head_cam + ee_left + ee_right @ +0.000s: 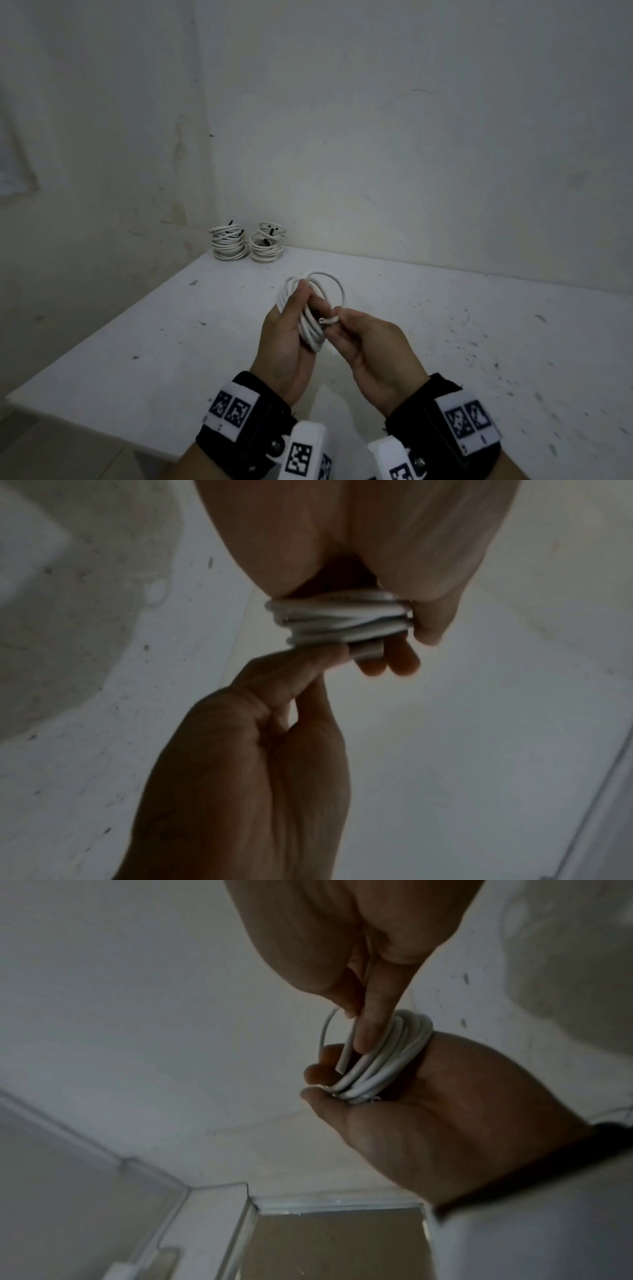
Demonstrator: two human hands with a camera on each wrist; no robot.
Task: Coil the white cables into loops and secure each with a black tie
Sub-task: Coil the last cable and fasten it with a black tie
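Above the white table (462, 342), my left hand (310, 298) grips a coil of white cable (310, 329), thumb over the top and fingers curled through the loops. The last loop (337, 284) stands out wider than the rest. My right hand (337, 318) pinches the cable's free end (327, 321) beside the coil. In the left wrist view the bundled loops (335, 618) sit under my palm. In the right wrist view the cable end (344, 1056) lies against the coil (390, 1053). I see no black tie in either hand.
Two stacks of coiled white cables with black ties, one at the left (227, 245) and one at the right (266, 245), stand in the table's far left corner against the wall. The table's left edge (102, 329) runs diagonally, with floor beyond.
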